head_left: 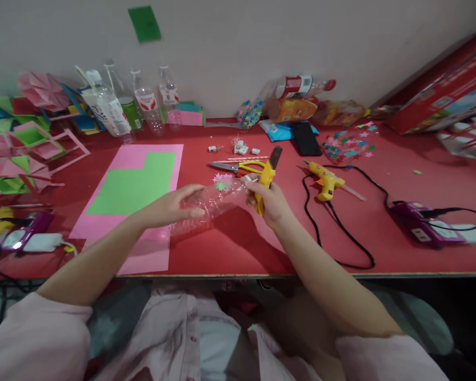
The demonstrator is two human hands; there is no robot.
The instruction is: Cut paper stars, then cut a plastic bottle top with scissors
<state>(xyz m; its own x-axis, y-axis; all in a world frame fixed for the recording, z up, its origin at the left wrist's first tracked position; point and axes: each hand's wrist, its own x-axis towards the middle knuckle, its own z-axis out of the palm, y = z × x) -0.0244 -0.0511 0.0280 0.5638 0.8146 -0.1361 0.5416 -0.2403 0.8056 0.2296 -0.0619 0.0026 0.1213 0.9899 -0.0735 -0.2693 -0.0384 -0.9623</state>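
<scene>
A clear plastic bottle [218, 203] lies on its side between my hands, just above the red table. My left hand [178, 206] wraps round its base end. In my right hand [269, 203] is a yellow utility knife [266, 180], its dark end pointing up and away; the fingers of that hand are also at the bottle's neck. Just beyond the bottle lie scissors with yellow handles [232, 167] and some pink star cut-outs [222, 177]. Pink and green paper sheets [137, 188] lie to the left, partly under my left forearm.
Several upright bottles [146, 103] stand along the wall. A yellow glue gun [327, 182] with a looping black cord lies right, near a purple power strip [428, 225]. A phone [306, 138] lies at the back; folded paper shapes [27, 137] fill the left.
</scene>
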